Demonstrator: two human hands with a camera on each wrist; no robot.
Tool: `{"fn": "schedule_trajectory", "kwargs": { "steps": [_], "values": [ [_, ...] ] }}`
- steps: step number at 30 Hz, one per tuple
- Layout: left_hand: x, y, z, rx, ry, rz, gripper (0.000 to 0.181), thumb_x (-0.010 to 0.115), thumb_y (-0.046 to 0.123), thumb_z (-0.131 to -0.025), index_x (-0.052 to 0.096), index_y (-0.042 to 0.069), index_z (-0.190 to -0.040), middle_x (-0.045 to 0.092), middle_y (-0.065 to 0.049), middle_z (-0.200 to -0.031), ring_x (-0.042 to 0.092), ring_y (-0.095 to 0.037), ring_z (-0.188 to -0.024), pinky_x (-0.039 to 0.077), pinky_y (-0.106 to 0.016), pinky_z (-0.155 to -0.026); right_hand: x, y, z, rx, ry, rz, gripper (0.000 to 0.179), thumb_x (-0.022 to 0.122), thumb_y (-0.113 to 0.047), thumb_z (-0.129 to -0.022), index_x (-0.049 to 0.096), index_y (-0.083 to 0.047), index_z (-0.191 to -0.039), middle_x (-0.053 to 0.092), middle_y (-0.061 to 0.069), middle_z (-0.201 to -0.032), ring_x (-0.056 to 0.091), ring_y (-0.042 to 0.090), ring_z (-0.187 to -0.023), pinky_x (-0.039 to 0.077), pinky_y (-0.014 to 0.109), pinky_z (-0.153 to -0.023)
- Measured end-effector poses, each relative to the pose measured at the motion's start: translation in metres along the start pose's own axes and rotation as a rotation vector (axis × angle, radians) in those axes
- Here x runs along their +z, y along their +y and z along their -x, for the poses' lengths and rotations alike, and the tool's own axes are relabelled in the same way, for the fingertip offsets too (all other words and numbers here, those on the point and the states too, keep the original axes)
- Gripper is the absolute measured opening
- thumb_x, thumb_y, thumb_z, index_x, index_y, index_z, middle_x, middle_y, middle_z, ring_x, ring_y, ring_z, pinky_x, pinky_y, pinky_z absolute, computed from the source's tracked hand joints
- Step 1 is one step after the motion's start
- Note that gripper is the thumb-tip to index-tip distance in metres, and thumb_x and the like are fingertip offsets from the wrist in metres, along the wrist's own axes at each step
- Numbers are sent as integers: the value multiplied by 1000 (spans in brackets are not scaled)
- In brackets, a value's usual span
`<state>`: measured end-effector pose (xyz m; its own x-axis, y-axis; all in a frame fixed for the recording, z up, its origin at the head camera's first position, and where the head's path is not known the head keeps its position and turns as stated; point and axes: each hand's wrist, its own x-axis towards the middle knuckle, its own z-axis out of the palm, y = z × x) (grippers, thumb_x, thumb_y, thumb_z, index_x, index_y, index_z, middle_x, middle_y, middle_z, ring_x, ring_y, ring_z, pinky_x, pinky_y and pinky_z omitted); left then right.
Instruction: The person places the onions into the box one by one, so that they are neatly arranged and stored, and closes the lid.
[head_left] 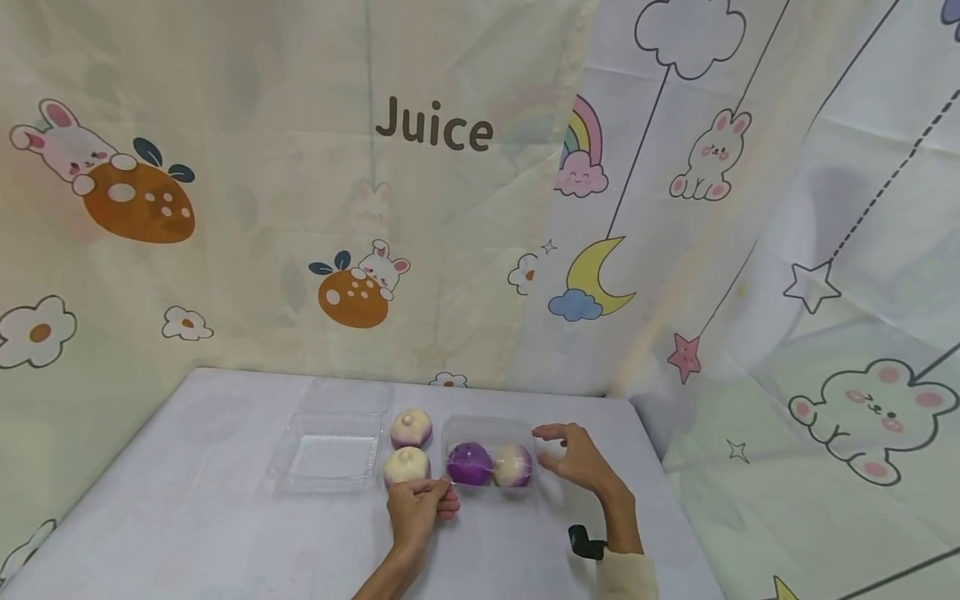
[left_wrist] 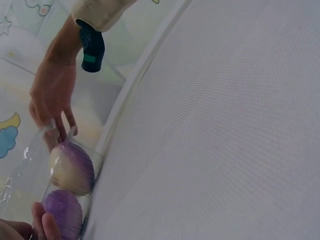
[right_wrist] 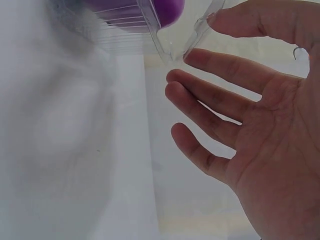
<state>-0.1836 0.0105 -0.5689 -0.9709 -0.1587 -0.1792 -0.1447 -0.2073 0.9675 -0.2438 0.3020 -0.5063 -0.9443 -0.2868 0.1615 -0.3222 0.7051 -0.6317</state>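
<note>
A clear plastic clamshell box [head_left: 487, 429] holds two round, onion-like pieces: a deep purple one [head_left: 469, 464] and a cream one with purple sides [head_left: 514, 466]. At the box's near left corner, my left hand [head_left: 416, 508] pinches the edge between thumb and fingers. My right hand [head_left: 581, 457] is at the box's right side, thumb and index spread apart. In the right wrist view, the fingers of the right hand [right_wrist: 272, 142] are fairly straight, with thumb and index tips at the edges of the plastic [right_wrist: 155, 30], which form a V.
Left of the box, two more cream-and-purple round pieces, a far one [head_left: 411, 427] and a near one [head_left: 407, 467], sit on the white table [head_left: 187, 517]. Beyond them lies another clear clamshell box [head_left: 333, 454], its lid open. A printed curtain [head_left: 255, 275] hangs behind the table.
</note>
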Motion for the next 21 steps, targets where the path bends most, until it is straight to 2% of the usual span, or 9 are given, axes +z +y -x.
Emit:
{"fn": "schedule_trajectory", "kwargs": {
  "steps": [10, 14, 21],
  "values": [
    [1, -3, -3, -5, 1, 4, 26, 73, 8, -103, 76, -18, -103, 80, -17, -76, 75, -13, -58, 67, -28, -58, 4, 1, 3, -16, -6, 30, 43, 77, -13, -91, 76, -1, -132, 77, 16, -136, 69, 43, -127, 56, 70, -106],
    [-1, -4, -4, 8, -12, 2, 26, 70, 4, -103, 74, -21, -103, 79, -20, -75, 76, -15, -58, 68, -31, -59, 5, 2, 4, -9, -5, 23, 43, 76, -13, -91, 76, -1, -132, 77, 17, -136, 70, 42, -126, 56, 69, -106],
    [0, -6, -4, -11, -8, 17, 27, 72, 8, -103, 76, -19, -105, 80, -18, -77, 75, -13, -58, 68, -30, -59, 5, 4, 4, -17, -6, 42, 44, 78, -12, -90, 76, -1, -133, 77, 15, -136, 70, 41, -126, 57, 65, -105]
  ]
}}
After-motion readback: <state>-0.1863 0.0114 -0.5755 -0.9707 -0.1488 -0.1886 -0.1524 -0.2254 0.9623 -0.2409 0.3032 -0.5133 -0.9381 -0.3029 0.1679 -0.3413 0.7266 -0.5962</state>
